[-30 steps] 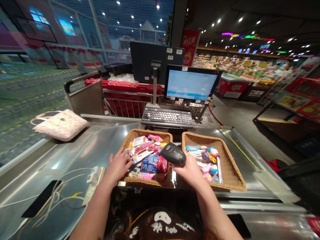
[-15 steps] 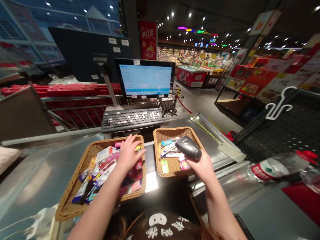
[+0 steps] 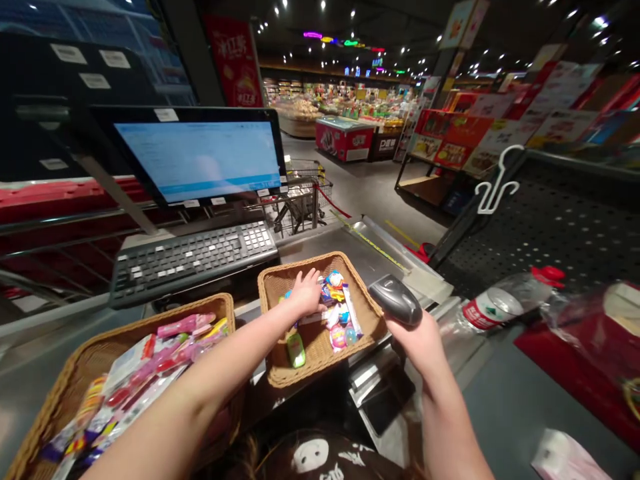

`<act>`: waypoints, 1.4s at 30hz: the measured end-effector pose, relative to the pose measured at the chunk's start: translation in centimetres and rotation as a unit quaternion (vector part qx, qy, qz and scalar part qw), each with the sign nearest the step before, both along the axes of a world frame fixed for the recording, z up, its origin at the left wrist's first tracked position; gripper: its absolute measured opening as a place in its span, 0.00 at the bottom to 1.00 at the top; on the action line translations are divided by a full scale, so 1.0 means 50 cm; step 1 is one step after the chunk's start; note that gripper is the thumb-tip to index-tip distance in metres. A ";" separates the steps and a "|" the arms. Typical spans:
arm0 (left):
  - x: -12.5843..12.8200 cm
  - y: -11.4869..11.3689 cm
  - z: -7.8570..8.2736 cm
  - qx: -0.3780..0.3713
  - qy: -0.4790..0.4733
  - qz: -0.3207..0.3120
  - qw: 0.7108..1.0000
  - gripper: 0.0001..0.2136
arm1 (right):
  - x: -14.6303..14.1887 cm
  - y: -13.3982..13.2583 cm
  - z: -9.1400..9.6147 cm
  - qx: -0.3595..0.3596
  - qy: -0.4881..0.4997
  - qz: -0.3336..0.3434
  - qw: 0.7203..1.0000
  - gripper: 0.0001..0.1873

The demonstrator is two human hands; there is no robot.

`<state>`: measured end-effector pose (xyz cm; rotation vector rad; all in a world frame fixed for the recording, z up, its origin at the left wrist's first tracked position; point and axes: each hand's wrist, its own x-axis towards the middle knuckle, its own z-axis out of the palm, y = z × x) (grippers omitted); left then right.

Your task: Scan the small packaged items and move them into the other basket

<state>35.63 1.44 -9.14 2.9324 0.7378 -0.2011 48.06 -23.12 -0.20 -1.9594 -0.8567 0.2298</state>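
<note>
My left hand (image 3: 305,294) reaches into the right wicker basket (image 3: 281,375), its fingers spread over small wrapped sweets (image 3: 334,283). Whether a fingertip touches one I cannot tell. In the same basket lie a green packet (image 3: 296,350) and a pink round sweet (image 3: 338,338). My right hand (image 3: 418,341) is wrapped around a dark barcode scanner (image 3: 397,300), held beside the basket's right rim. The left wicker basket (image 3: 70,373) is full of packaged sweets, with a pink packet (image 3: 183,325) near its far end; my left forearm hides part of it.
Behind the baskets stand a keyboard (image 3: 195,257) and a lit monitor (image 3: 200,160). A clear bottle with a red cap (image 3: 500,303) lies on the right. A white hanger (image 3: 497,187) hangs on a black perforated panel (image 3: 560,213). A shopping cart (image 3: 300,197) is beyond the counter.
My left hand has moved right, from the left basket to the right one. The scanner is now at the right basket's rim instead of over it. The view has swung right.
</note>
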 end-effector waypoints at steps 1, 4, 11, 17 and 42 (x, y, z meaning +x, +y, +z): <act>0.013 0.002 -0.014 0.004 0.003 -0.003 1.000 0.31 | 0.007 0.000 -0.001 -0.001 0.001 -0.004 1.000 0.12; 0.040 0.005 -0.051 0.013 -0.003 -0.003 1.000 0.29 | 0.024 0.003 -0.008 -0.004 0.004 -0.010 1.000 0.12; 0.058 0.006 -0.101 0.020 -0.035 0.003 0.999 0.21 | 0.048 0.016 -0.023 -0.014 -0.005 0.004 1.000 0.13; 0.070 0.011 -0.102 0.025 -0.040 -0.026 0.999 0.19 | 0.048 0.038 -0.031 -0.020 -0.012 0.042 0.999 0.10; -0.117 0.057 0.027 0.072 -0.143 -0.068 0.985 0.08 | -0.050 0.139 -0.025 0.035 -0.128 0.151 0.980 0.25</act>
